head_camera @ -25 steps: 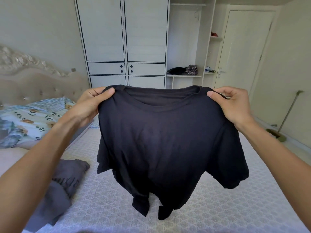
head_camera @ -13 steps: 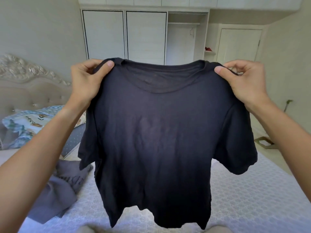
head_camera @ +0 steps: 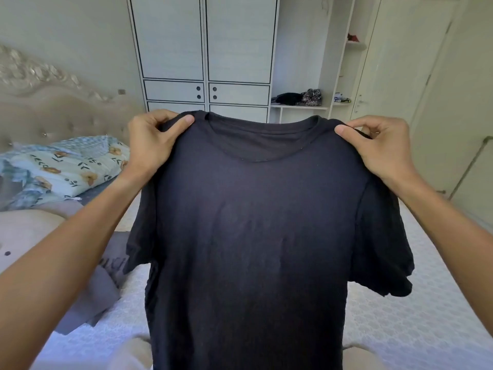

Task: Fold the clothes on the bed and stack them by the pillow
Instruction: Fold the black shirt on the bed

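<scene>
Two bare hands hold a dark navy short-sleeved cotton T-shirt (head_camera: 248,222) up in the air by its shoulders: the left hand (head_camera: 152,141) pinches the shoulder seam beside the collar, thumb in front, and the right hand (head_camera: 376,148) pinches the opposite shoulder likewise. Below both grips the shirt hangs flat, sleeves drooping outward, its hem running off the lower edge of view. Beneath it lies the white quilted bed (head_camera: 400,329); below the left grip a crumpled grey garment (head_camera: 90,300) lies there, with a floral pillow (head_camera: 66,169) further left.
</scene>
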